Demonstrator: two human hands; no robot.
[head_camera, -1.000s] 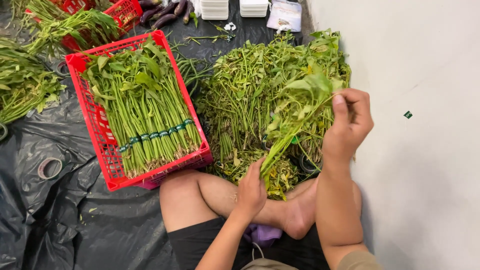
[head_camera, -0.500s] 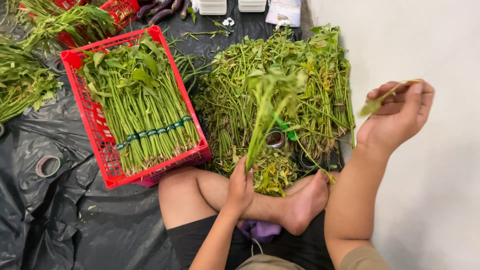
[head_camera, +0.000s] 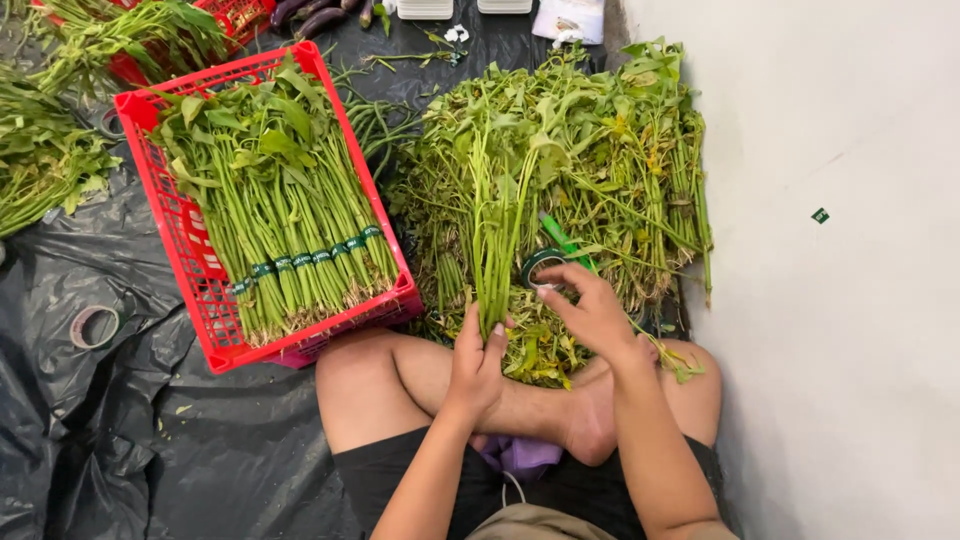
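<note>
A large loose heap of greens is left unsorted on the black sheet by the white wall; the red crate is filled with banded bundles. One bunch is clamped upright in the left hand — at the sheet's near edge — while the green tape roll is touched by the right hand, its fingers curled, grip unclear.

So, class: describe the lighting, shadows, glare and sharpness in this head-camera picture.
Head view: soft, even light and faint shadows; mild sheen on the black plastic sheet; the white wall is bright; the left hand, the stem bundle and the red crate are sharp.
</note>
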